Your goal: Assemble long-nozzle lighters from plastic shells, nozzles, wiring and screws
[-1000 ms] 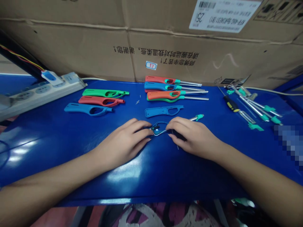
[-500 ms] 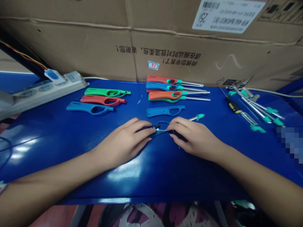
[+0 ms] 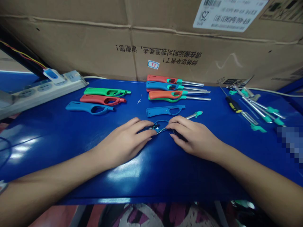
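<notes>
A blue lighter shell half (image 3: pixel 162 121) lies on the table between my hands, with a small black part and a thin white wire (image 3: pixel 161 130) at its handle opening. My left hand (image 3: pixel 129 140) is closed over the shell's left end, thumb and fingers on it and hiding much of it. Close by on the right, my right hand (image 3: pixel 193 137) pinches at the wire's right end, its fingers curled. Past its knuckles sticks out a metal tube with a green trigger piece (image 3: pixel 199 114). Just behind, the matching blue shell half (image 3: pixel 165 111) rests with its inside up.
Assembled lighters (image 3: pixel 178 94) are stacked at the back by the cardboard box (image 3: pixel 94 47). Three coloured lighter shells (image 3: pixel 94 108) lie on the left, near a power strip (image 3: pixel 42 88). Tiny pins (image 3: pixel 139 101) lie mid-table. A screwdriver (image 3: pixel 233 104) and several metal tubes (image 3: pixel 257 108) are at right.
The white wire has shifted slightly and now slants up to my right fingers. The metal tube with the green piece has moved a little left and up. My left hand has barely moved.
</notes>
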Available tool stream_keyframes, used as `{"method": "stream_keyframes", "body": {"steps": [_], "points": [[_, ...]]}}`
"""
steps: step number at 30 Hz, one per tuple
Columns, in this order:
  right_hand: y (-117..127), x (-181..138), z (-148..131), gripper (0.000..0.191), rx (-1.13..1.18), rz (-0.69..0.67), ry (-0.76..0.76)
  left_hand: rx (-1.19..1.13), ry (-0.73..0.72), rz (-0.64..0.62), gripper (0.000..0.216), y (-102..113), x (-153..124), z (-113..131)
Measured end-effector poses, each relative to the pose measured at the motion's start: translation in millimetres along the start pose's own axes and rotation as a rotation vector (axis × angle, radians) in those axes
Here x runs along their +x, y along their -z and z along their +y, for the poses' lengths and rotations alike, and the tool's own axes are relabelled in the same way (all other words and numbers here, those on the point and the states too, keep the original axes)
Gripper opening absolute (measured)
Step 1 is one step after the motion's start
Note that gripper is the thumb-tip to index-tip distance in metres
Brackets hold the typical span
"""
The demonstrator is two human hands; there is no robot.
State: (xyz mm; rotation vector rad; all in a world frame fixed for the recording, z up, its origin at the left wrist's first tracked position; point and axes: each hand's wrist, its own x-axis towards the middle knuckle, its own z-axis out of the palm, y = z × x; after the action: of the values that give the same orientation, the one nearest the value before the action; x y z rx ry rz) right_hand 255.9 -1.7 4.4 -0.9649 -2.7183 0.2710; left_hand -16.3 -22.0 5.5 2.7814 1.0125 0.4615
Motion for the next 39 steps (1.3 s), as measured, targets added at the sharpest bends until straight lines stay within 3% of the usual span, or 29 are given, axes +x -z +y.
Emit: {"method": "stream_keyframes", "body": {"steps": [19, 30, 39], "points": [[0.5, 0.0, 2.2, 0.031, -0.017, -0.025, 0.041, 0.004, 0.003, 0.044, 0.03, -4.8, 0.4, -2.6], [5.8, 2.6, -0.5, 0.046, -0.102, -0.102, 0.076, 0.018, -0.014, 0.03, 0.036, -3.9, -0.4, -2.8], [-1.5, 0.3, 2.9, 0.038, -0.038, -0.055, 0.088, -0.022, 0.026, 0.015, 0.027, -2.4, 2.1, -0.8]]}}
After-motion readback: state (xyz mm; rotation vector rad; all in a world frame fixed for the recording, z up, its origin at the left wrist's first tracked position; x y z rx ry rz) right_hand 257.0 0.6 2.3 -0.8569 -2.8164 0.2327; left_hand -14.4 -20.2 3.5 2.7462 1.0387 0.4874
